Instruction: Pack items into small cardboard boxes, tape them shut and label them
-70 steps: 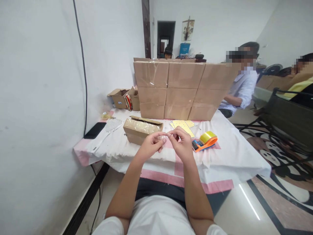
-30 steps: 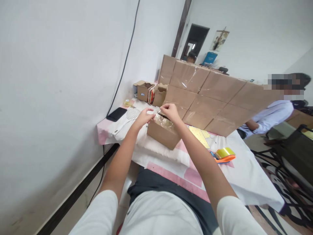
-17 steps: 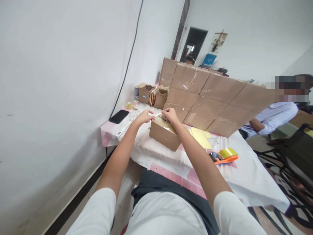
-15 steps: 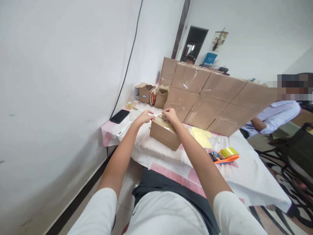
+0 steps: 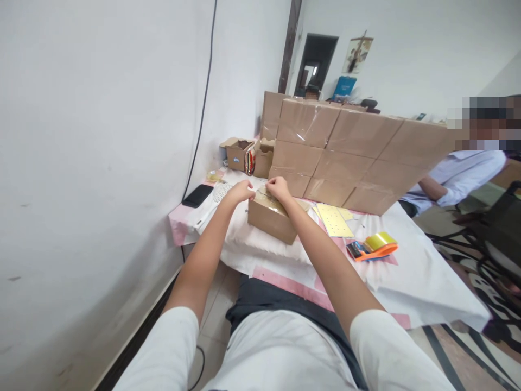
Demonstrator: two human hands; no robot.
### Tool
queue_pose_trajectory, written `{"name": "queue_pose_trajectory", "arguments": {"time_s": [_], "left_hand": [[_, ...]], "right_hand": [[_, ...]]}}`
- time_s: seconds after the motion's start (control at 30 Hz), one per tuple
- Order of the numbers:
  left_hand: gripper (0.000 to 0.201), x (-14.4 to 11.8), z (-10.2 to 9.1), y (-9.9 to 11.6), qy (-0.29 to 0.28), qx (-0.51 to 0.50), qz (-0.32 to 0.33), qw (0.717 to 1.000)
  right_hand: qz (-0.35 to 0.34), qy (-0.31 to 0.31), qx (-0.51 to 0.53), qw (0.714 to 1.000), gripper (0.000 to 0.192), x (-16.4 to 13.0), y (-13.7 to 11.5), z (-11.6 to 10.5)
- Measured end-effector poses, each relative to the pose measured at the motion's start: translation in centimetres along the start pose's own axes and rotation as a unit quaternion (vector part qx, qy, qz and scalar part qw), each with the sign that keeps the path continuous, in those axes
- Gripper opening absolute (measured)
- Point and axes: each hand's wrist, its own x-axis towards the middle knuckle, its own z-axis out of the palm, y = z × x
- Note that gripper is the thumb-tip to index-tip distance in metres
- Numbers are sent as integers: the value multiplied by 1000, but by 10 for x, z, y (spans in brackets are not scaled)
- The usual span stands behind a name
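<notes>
A small brown cardboard box (image 5: pixel 271 221) with clear tape over its top sits on the white and pink tablecloth (image 5: pixel 391 282). My left hand (image 5: pixel 241 191) and my right hand (image 5: pixel 278 188) are stretched out over the box's far left corner. Between their pinched fingertips they hold a small clear strip of tape (image 5: pixel 258 190), just above the box top. Both forearms reach forward from my lap.
A wall of stacked taped cartons (image 5: pixel 350 155) stands behind the box. An orange tape dispenser with a yellow roll (image 5: pixel 372 246) and yellow dotted sheets (image 5: pixel 334 220) lie to the right. Open small boxes (image 5: pixel 240 155), a black phone (image 5: pixel 197 196) and a seated person (image 5: pixel 459 174) are around.
My hands went from near my chest out to the box's far corner, carrying the tape strip, and lowered it toward the box top. My head turned left and tilted.
</notes>
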Motion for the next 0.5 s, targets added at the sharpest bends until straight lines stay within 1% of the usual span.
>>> {"name": "queue_pose_trajectory", "arguments": {"time_s": [0.17,0.37,0.5], "left_hand": [[58,2,-4,9,0,52,-19,998],[37,4,-7,16,-15,50,-27,998],[28,6,-7,19,-14,43,-28,999]], "right_hand": [[-1,2,-22,1000,21,-2,0,1],[4,4,-48,999,20,-4,0,4],[1,1,-57,998,21,-3,1,6]]}}
